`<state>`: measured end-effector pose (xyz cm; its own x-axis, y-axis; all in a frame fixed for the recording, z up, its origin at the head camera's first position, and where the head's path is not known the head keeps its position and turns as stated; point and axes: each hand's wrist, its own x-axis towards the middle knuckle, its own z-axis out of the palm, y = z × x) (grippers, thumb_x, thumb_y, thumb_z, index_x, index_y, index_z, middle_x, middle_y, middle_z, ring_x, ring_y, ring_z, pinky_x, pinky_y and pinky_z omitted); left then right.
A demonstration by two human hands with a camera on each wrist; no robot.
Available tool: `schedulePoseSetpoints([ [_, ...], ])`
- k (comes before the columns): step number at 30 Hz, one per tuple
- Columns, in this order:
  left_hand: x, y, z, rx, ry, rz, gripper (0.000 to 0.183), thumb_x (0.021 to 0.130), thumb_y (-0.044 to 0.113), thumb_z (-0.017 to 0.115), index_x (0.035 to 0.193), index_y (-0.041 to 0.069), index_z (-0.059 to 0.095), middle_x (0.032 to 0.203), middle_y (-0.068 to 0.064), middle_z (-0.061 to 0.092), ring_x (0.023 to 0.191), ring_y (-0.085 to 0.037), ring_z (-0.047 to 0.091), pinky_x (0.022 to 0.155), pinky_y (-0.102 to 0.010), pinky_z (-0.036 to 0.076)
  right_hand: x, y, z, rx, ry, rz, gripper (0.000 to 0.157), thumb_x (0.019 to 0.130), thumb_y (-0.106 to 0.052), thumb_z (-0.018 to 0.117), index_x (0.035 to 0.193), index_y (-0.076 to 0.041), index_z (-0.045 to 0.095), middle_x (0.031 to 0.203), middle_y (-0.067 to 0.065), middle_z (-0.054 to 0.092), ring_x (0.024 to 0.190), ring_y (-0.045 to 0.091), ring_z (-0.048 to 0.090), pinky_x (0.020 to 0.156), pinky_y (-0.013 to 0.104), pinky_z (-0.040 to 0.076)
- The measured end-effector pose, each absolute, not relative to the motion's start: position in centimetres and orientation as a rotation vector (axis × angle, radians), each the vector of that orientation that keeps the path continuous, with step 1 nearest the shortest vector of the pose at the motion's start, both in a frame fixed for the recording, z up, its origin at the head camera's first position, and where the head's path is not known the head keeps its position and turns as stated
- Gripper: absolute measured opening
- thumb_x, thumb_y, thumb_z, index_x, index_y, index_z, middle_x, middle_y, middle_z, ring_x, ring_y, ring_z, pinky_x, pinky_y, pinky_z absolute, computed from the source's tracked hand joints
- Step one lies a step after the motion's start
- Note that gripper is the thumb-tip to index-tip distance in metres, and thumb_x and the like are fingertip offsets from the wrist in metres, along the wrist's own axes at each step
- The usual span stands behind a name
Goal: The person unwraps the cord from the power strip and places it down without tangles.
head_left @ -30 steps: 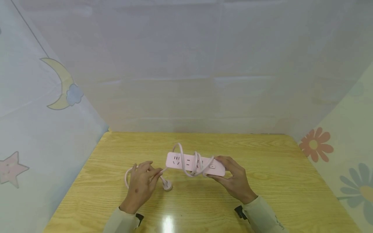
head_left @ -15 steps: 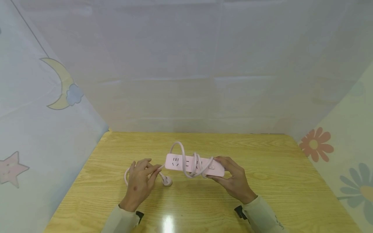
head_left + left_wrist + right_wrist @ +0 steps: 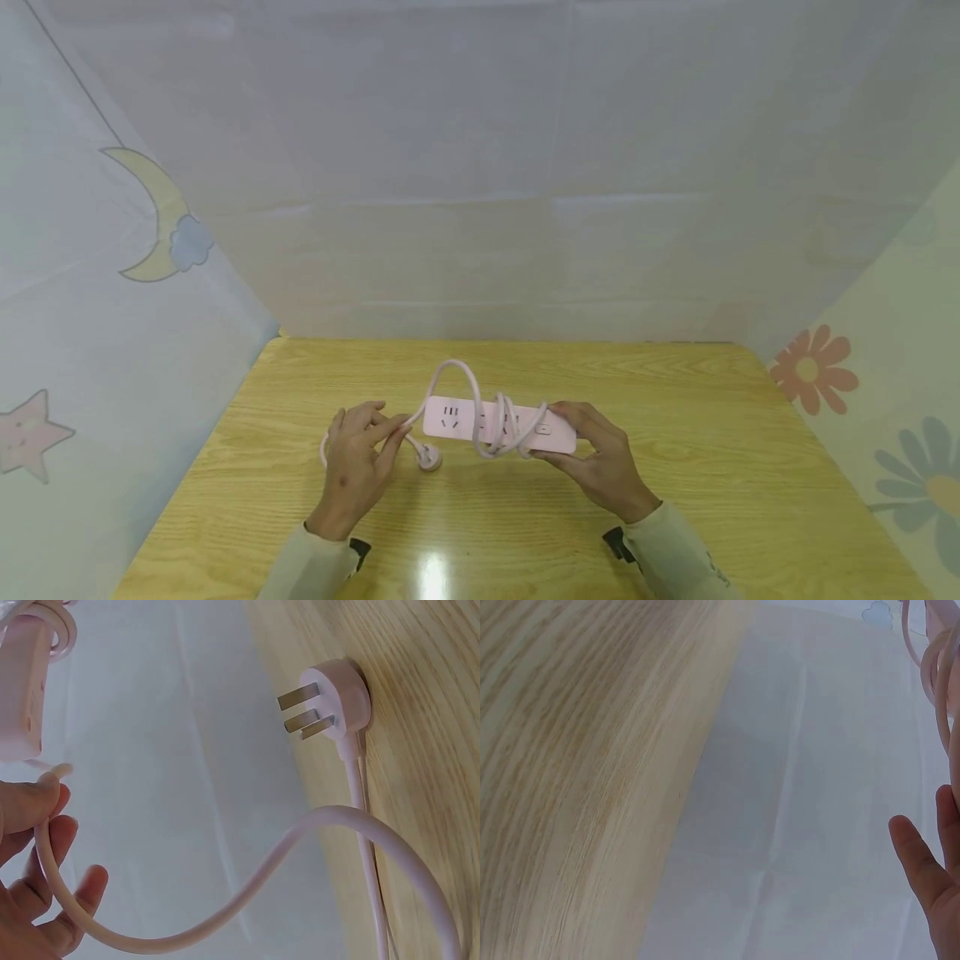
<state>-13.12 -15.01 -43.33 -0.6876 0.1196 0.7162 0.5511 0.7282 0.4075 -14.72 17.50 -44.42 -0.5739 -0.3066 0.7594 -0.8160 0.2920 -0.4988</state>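
Power strip (image 3: 489, 421), apparently raised off the table (image 3: 712, 417), tilted slightly with its switch end lower. Right hand (image 3: 611, 467): thumb and fingers grasp the switch end. Left hand (image 3: 354, 467): thumb and forefinger pinch the cord (image 3: 154, 946) just beside the opposite end. Turns of cord cross the middle of the strip; one slack loop (image 3: 452, 362) arches above it. Plug (image 3: 345, 696) rests on the table, prongs (image 3: 298, 696) upward. Likely faults: should the left pinch ease, the loop could spring open or slide off the unsupported end. A sharp pull could drag the plug across the table or hook its prongs on the trailing cord. Because only one end is gripped, such a pull could also swivel the strip within the right hand.
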Motion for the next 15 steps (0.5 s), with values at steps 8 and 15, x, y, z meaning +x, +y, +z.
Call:
schedulePoseSetpoints([
  [8, -13.13, -14.97, -43.07, -0.519, -2.188, -0.859, 0.021, 0.072, -0.007, 0.084, 0.091, 0.002, 0.079, 0.077, -0.003, 0.060, 0.105, -0.043, 0.063, 0.095, -0.082, 0.026, -14.75, 17.54, -44.45, 1.007, -2.047, 1.259, 0.051, 0.092, -0.037, 0.070, 0.124, 0.002, 0.063, 0.115, 0.015, 0.064, 0.101, 0.019, 0.065, 0.081, 0.019, 0.055],
  [15, -13.00, -14.94, -42.82, -0.527, -2.170, -0.885, 0.022, 0.072, -0.008, 0.084, 0.091, 0.002, 0.079, 0.078, -0.003, 0.059, 0.105, -0.042, 0.063, 0.095, -0.082, 0.025, -14.66, 17.49, -44.45, 1.001, -2.066, 1.265, 0.051, 0.092, -0.037, 0.070, 0.125, 0.001, 0.062, 0.115, 0.014, 0.064, 0.102, 0.017, 0.065, 0.082, 0.019, 0.055],
])
